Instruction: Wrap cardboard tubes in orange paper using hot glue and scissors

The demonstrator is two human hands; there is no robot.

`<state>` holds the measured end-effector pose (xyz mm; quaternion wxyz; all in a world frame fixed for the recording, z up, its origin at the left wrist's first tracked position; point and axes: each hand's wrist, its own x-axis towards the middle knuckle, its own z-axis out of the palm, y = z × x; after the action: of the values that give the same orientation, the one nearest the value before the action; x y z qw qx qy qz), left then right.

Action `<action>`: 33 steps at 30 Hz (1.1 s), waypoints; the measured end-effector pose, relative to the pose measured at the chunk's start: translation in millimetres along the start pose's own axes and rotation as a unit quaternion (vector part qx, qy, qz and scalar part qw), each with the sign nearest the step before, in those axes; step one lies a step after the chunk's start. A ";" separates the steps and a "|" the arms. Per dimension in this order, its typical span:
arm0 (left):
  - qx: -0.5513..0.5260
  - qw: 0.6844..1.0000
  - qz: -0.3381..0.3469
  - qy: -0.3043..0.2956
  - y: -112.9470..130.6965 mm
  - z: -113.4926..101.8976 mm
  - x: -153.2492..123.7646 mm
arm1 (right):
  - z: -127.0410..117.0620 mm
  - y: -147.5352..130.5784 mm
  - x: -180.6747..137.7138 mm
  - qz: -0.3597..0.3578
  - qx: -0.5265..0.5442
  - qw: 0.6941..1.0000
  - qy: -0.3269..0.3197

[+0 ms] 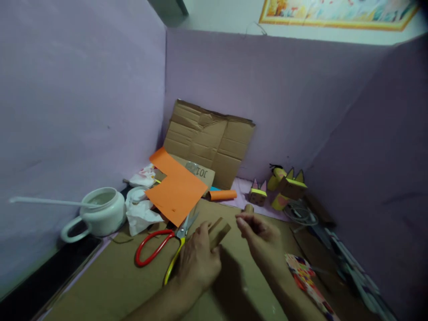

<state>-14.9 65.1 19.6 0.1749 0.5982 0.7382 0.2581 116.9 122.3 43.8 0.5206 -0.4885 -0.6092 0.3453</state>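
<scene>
My left hand (200, 256) is closed around a folded piece of brown cardboard (219, 232), whose edges stick out past the thumb and fingers. To the right, my right hand (262, 243) is raised over the board with thumb and fingertips pinched together. What it pinches, if anything, is too small to make out. Just behind those fingertips is a small brown cardboard roll (248, 208). Scissors (181, 232) with one red and one yellow handle lie beside my left hand, the yellow handle partly behind it. Their blades point toward a cut orange sheet (179, 189).
A white pot (103, 211) with a long white stick stands left, near crumpled tissue (142, 217). An orange roll (222, 195) and small cardboard animal figures (257, 194) sit at the back. Cardboard (210, 138) leans on the wall. A coiled cable (302, 214) lies right.
</scene>
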 end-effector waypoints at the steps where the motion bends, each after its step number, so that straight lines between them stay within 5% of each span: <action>1: -0.009 1.000 -0.011 0.008 -0.9 -3.8 2.9 | 6.5 -4.0 10.6 -0.013 -0.002 1.000 0.004; 12: 0.079 0.996 0.012 -0.036 -3.6 -1.7 7.1 | 87.8 4.9 84.2 -0.059 -0.123 0.986 -0.097; 18: 0.110 0.987 0.002 -0.116 2.1 -5.2 12.4 | 132.1 -3.1 138.1 -0.058 -0.286 0.940 -0.176; 21: 0.102 0.988 -0.027 -0.110 -1.5 5.5 19.0 | 162.2 -7.3 156.5 -0.068 -0.330 0.915 -0.221; 25: 0.064 0.996 -0.011 -0.055 -16.6 27.3 26.6 | 194.0 -12.6 167.2 -0.066 -0.383 0.892 -0.232; 33: 0.035 0.996 -0.021 -0.075 -19.6 30.8 30.3 | 208.6 -16.5 168.1 -0.017 -0.382 0.889 -0.253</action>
<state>-19.7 96.9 -15.3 0.2145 0.6061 0.7438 0.1827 -86.4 296.4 63.3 0.1278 -0.5356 -0.8132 0.1887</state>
